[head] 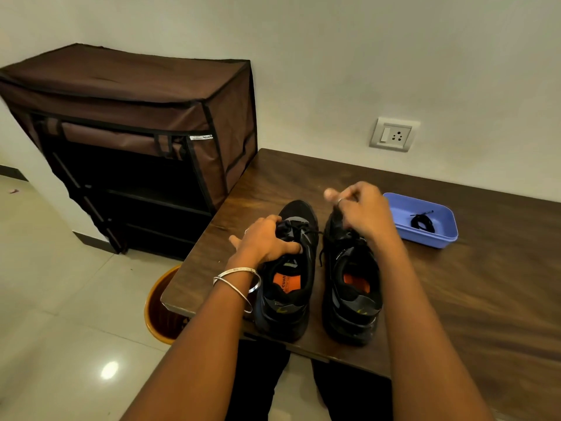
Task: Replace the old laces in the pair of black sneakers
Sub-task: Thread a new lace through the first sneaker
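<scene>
Sneakers — a black pair with orange insoles — stand side by side near the front edge of the wooden tabletop (455, 299), toes pointing away from the person. To their right, well apart, sits a blue plastic tray (394, 205) holding a coiled black lace bundle (421, 222). Below the tabletop's left corner an orange bin (151, 311) stands on the tiled floor; what it holds cannot be made out. A brown fabric shoe rack (127, 117) stands against the wall at the left, its shelves dark.

The left hand (267, 238) grips the left sneaker (285, 287) at the tongue, thumb curled into the opening and fingers over the laces; two silver bangles (239, 281) circle that wrist. The right hand (361, 211) is raised just above the forefoot of the right sneaker (352, 299), fingers curled and pinching the black lace (338, 215) — the grip is blurred.
</scene>
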Motion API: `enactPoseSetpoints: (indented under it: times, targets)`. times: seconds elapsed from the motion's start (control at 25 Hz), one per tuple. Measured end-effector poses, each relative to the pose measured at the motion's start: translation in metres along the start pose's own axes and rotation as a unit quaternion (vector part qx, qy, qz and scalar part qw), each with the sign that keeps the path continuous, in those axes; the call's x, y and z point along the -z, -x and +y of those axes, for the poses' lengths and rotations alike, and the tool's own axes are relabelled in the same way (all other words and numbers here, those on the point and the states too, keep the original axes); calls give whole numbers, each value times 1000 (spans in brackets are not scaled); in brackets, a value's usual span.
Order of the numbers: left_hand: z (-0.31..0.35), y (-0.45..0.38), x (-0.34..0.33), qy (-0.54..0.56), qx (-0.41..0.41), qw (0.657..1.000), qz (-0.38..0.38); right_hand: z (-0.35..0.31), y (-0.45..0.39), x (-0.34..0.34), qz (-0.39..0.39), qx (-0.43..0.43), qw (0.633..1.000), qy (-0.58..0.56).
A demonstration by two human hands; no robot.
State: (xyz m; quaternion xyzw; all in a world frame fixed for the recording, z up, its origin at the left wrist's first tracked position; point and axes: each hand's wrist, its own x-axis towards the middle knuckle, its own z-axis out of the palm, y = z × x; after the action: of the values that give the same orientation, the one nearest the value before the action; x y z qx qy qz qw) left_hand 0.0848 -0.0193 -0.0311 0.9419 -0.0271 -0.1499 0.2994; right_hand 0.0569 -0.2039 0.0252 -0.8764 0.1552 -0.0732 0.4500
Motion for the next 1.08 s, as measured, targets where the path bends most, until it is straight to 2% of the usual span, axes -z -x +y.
enactPoseSetpoints:
  times: [0.04, 0.12, 0.24, 0.36, 0.52, 0.8, 0.88, 0.96, 1.08]
  targets:
    - [-2, -2, 1, 2, -4, 1000, -9, 5, -5, -12, -44, 0, 993, 107]
    - [-4, -2, 3, 14, -7, 999, -38, 8, -9, -30, -126, -13, 970, 210]
    - [-10, -4, 2, 38, -4, 996, -75, 8, -10, -45, -186, -34, 960, 206]
    - [-10, -2, 0, 31, -4, 997, -70, 9, -10, -41, -147, -40, 980, 128]
    - [-8, -1, -2, 28, 3, 999, -44, 1, -6, -15, -32, -3, 997, 66]
    - [-1, 6, -2, -26, 13, 999, -19, -11, -6, -11, -22, 31, 977, 211]
    - [4, 9, 3, -50, -10, 999, 6, -15, -6, -4, -46, 64, 983, 166]
    - [6, 8, 5, -22, -30, 999, 14, -16, -2, -1, -76, 89, 988, 105]
    - [7, 9, 4, -2, -27, 1000, 7, -15, 2, -13, -90, 102, 987, 86]
